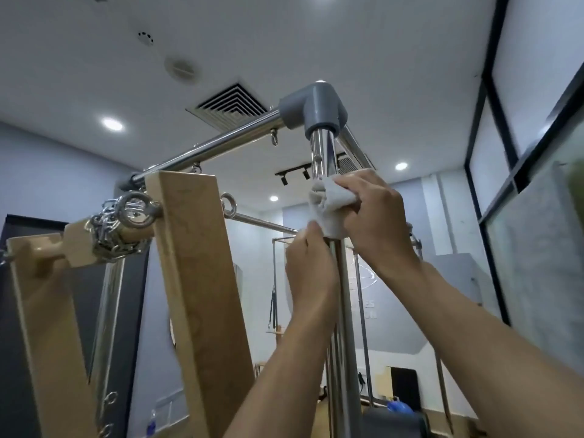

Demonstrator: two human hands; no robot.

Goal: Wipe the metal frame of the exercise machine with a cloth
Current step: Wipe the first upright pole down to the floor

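Two bare forearms point(480, 339) reach up from below, working a white cloth point(328, 205) on the upright steel post point(322, 153).

Right hand point(376, 216) curls round the bunched cloth, clamping it against the shiny post. Left hand point(308, 270) sits just beneath, fingertips pinching the cloth's lower edge. The post runs straight up and down, its top plugged into a grey corner joint point(316, 105), and the cloth sits a little way under that joint. A top rail point(215, 145) slants off left from the joint, with hooks hanging beneath it. A wooden bar point(196, 279) stands left of the hands, with a ring bolt point(136, 210) and chain point(106, 230) beside it. White ceiling overhead with a square air vent point(230, 104) and round downlights, pale blue walls, dark-framed glass on the right. Lettering on the far wall is too blurred to read.
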